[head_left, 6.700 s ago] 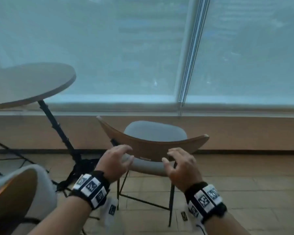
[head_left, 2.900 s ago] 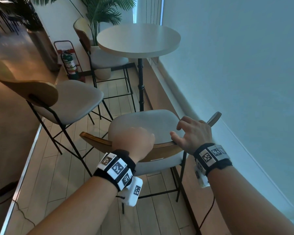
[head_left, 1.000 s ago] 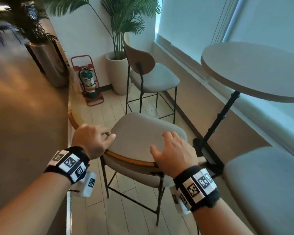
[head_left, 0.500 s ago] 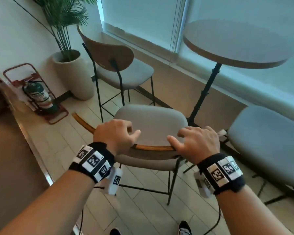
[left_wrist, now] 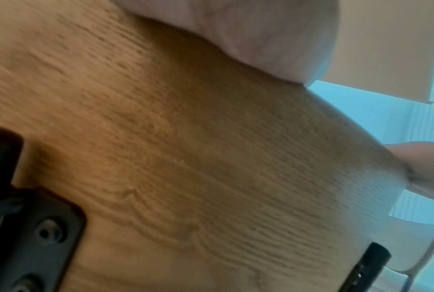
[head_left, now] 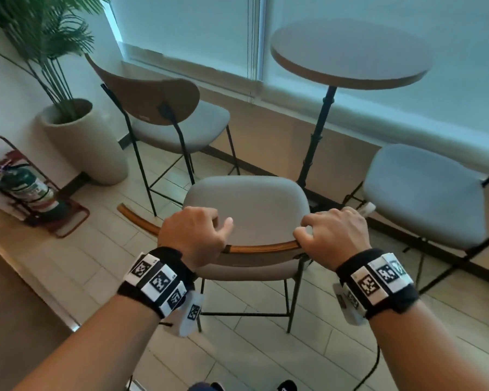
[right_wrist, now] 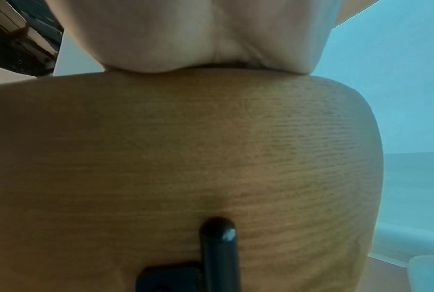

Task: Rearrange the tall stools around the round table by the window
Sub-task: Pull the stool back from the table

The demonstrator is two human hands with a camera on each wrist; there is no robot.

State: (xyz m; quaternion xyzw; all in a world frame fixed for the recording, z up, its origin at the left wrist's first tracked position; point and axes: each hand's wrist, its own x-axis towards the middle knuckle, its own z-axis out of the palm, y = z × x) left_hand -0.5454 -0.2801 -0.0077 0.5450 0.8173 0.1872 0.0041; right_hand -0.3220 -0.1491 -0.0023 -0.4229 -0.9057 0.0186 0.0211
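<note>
A tall stool with a grey seat (head_left: 247, 206) and a curved wooden backrest (head_left: 261, 246) stands right in front of me. My left hand (head_left: 194, 235) grips the top edge of that backrest, thumb forward over the seat. My right hand (head_left: 333, 235) grips the same edge further right. Both wrist views are filled by the wooden backrest (left_wrist: 185, 168) (right_wrist: 185, 158) with my palm above it. The round table (head_left: 350, 55) on a black post stands beyond, by the window. A second stool (head_left: 164, 108) is at the back left and a third stool (head_left: 424, 193) at the right.
A potted palm in a cream pot (head_left: 88, 139) stands in the left corner. A fire extinguisher in a red stand (head_left: 26, 187) sits on the floor at the far left. A window ledge (head_left: 378, 122) runs behind the table. My shoes (head_left: 287, 386) show at the bottom.
My view has swung right, bringing the table and right stool more central. Both hands keep their hold on the backrest; the held stool now faces the table squarely.
</note>
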